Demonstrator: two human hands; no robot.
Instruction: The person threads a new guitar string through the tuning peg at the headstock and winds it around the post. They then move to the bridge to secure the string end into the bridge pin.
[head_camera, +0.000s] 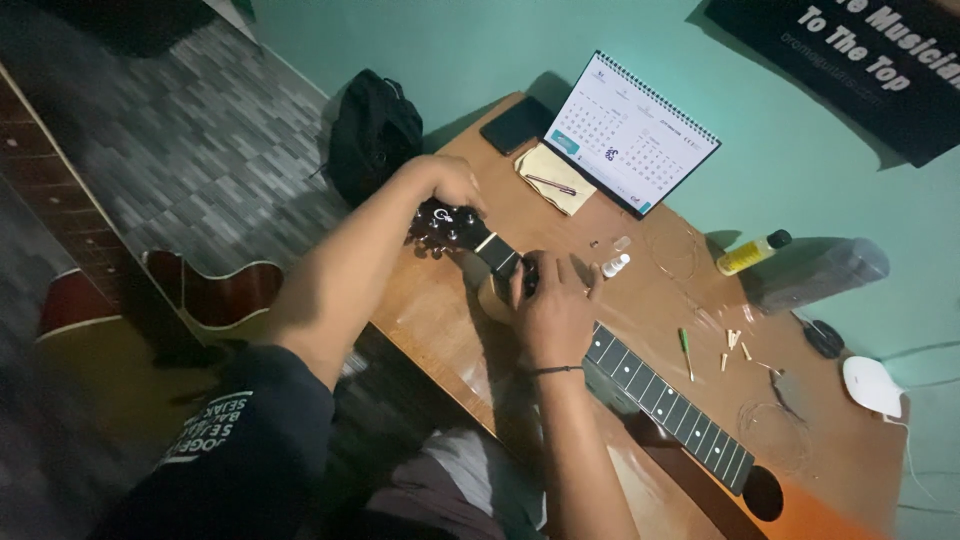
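An acoustic guitar lies across the wooden desk (440, 310), its dark fretboard (660, 400) running toward the lower right. My left hand (448, 183) is closed over the black headstock (445, 228) at the desk's near-left edge, by the tuning pegs. My right hand (553, 305) grips the neck just behind the nut, fingers pressed on the first frets. Whether strings are on the neck cannot be made out.
On the desk: a standing desk calendar (632, 133), a dark phone (516, 124), a notepad with a pen (553, 178), a small white bottle (615, 265), a yellow bottle (750, 253), a green screwdriver (686, 352), bridge pins (733, 345), coiled strings (770, 425), a white mouse (872, 385). A black bag (372, 130) and another guitar (180, 300) rest on the floor.
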